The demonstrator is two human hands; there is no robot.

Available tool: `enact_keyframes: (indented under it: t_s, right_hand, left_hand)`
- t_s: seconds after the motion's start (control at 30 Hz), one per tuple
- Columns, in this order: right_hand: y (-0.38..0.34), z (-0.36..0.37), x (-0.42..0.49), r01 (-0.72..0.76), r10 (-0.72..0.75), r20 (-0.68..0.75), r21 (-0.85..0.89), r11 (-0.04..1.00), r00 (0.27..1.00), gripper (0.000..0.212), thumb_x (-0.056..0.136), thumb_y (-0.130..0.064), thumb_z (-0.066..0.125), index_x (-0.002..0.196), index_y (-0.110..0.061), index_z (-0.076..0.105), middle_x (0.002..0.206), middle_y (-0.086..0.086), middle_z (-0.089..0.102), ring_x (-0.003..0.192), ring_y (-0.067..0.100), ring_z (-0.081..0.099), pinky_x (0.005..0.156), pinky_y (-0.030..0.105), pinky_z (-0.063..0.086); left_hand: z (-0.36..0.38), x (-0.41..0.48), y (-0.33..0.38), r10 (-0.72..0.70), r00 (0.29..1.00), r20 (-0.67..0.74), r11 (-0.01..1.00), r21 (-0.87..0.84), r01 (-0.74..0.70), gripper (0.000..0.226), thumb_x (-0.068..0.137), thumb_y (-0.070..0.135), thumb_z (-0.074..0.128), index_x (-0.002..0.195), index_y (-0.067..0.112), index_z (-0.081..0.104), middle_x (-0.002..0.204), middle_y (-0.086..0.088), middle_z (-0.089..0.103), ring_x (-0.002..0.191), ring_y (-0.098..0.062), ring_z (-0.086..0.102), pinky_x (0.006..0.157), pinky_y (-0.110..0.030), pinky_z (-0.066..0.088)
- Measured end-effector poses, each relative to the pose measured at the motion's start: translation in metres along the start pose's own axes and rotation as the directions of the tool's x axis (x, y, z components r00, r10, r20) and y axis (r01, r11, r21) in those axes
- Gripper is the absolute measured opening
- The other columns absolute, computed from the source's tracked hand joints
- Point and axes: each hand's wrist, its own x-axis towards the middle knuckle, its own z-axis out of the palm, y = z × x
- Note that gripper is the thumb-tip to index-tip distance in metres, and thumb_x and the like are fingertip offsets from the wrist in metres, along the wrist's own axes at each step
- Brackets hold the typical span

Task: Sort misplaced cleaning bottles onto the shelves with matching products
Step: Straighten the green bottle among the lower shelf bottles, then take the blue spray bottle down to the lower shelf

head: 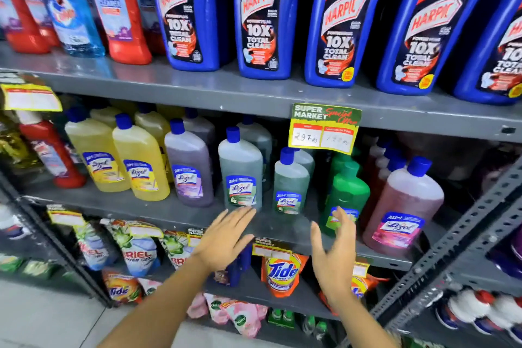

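Bottles of floor cleaner fill the middle shelf, and the price tag hanging from the shelf above is your landmark. Directly below that tag stands a small grey-green bottle; a solid green bottle stands just right of it, and a pink bottle farther right. Left of the tag stands a taller grey-green bottle. Your left hand is spread flat, below that bottle. Your right hand is cupped loose, fingers overlapping the green bottle's label. Neither grasps anything.
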Motion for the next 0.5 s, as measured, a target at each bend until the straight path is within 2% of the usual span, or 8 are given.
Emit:
enact_keyframes:
  t_s: [0.03, 0.1, 0.17, 0.23, 0.33, 0.37, 0.43, 0.5]
  right_hand:
    - [-0.020, 0.001, 0.002, 0.080, -0.083, 0.064, 0.056, 0.995, 0.994, 0.053, 0.092, -0.048, 0.054, 0.137, -0.022, 0.042, 0.135, -0.005, 0.050, 0.127, 0.009, 0.047, 0.105, 0.025, 0.038]
    - [-0.070, 0.010, 0.017, 0.271, -0.292, 0.141, 0.151, 0.951, 0.946, 0.044, 0.095, -0.036, 0.056, 0.136, -0.020, 0.046, 0.135, -0.004, 0.052, 0.127, 0.009, 0.050, 0.106, 0.027, 0.041]
    - [-0.113, 0.018, 0.035, 0.467, -0.490, 0.113, 0.179, 0.866, 0.864, 0.042, 0.094, -0.027, 0.056, 0.134, -0.017, 0.049, 0.136, -0.004, 0.053, 0.130, 0.011, 0.049, 0.107, 0.023, 0.038]
    - [-0.160, 0.034, 0.048, 0.591, -0.621, 0.070, 0.242, 0.769, 0.780, 0.047, 0.092, -0.026, 0.055, 0.138, -0.018, 0.046, 0.141, -0.010, 0.050, 0.136, 0.003, 0.043, 0.109, 0.016, 0.033]
    - [-0.224, 0.067, 0.061, 0.707, -0.739, 0.025, 0.272, 0.653, 0.673, 0.058, 0.093, -0.025, 0.054, 0.147, -0.020, 0.035, 0.153, -0.020, 0.033, 0.144, 0.005, 0.032, 0.114, 0.017, 0.026]
    - [-0.244, 0.080, 0.063, 0.738, -0.769, 0.013, 0.272, 0.618, 0.639, 0.059, 0.093, -0.024, 0.054, 0.148, -0.017, 0.034, 0.155, -0.017, 0.032, 0.146, 0.008, 0.029, 0.116, 0.020, 0.025]
    - [-0.278, 0.107, 0.066, 0.773, -0.798, -0.009, 0.255, 0.581, 0.603, 0.057, 0.093, -0.022, 0.055, 0.146, -0.009, 0.038, 0.155, -0.002, 0.037, 0.148, 0.016, 0.027, 0.119, 0.030, 0.025]
    - [-0.309, 0.135, 0.064, 0.775, -0.797, -0.015, 0.245, 0.583, 0.604, 0.056, 0.092, -0.022, 0.057, 0.143, -0.004, 0.043, 0.153, 0.010, 0.039, 0.147, 0.025, 0.029, 0.119, 0.043, 0.027]
  left_hand:
    - [-0.017, -0.002, -0.004, 0.002, 0.999, -0.051, 1.000, 0.006, -0.002, 0.056, 0.101, 0.042, 0.034, 0.150, 0.019, 0.021, 0.157, -0.001, 0.027, 0.142, -0.015, 0.025, 0.119, -0.035, 0.011]
    - [-0.059, -0.010, -0.019, -0.001, 0.985, -0.172, 0.999, 0.046, 0.009, 0.054, 0.099, 0.040, 0.034, 0.147, 0.016, 0.030, 0.154, -0.003, 0.032, 0.140, -0.017, 0.032, 0.117, -0.037, 0.020]
    - [-0.095, -0.015, -0.029, -0.014, 0.966, -0.260, 0.998, 0.048, 0.028, 0.052, 0.098, 0.037, 0.036, 0.144, 0.012, 0.036, 0.152, -0.006, 0.037, 0.137, -0.021, 0.037, 0.114, -0.041, 0.027]
    - [-0.137, -0.031, -0.045, -0.060, 0.932, -0.359, 0.995, 0.053, 0.084, 0.049, 0.097, 0.034, 0.038, 0.139, 0.009, 0.043, 0.147, -0.010, 0.043, 0.133, -0.024, 0.042, 0.113, -0.040, 0.027]
    - [-0.199, -0.060, -0.072, -0.108, 0.890, -0.443, 0.982, 0.094, 0.166, 0.047, 0.095, 0.031, 0.039, 0.134, 0.007, 0.048, 0.141, -0.014, 0.050, 0.128, -0.025, 0.043, 0.110, -0.035, 0.023]
    - [-0.217, -0.073, -0.084, -0.121, 0.879, -0.462, 0.973, 0.119, 0.197, 0.046, 0.095, 0.030, 0.041, 0.134, 0.006, 0.049, 0.140, -0.014, 0.050, 0.128, -0.026, 0.043, 0.111, -0.035, 0.023]
    - [-0.246, -0.097, -0.108, -0.158, 0.850, -0.502, 0.952, 0.151, 0.266, 0.047, 0.094, 0.029, 0.043, 0.133, 0.005, 0.050, 0.142, -0.014, 0.049, 0.130, -0.027, 0.044, 0.112, -0.042, 0.026]
    - [-0.267, -0.120, -0.133, -0.215, 0.800, -0.560, 0.928, 0.137, 0.345, 0.048, 0.094, 0.031, 0.042, 0.134, 0.005, 0.050, 0.143, -0.013, 0.048, 0.131, -0.028, 0.044, 0.111, -0.049, 0.030]
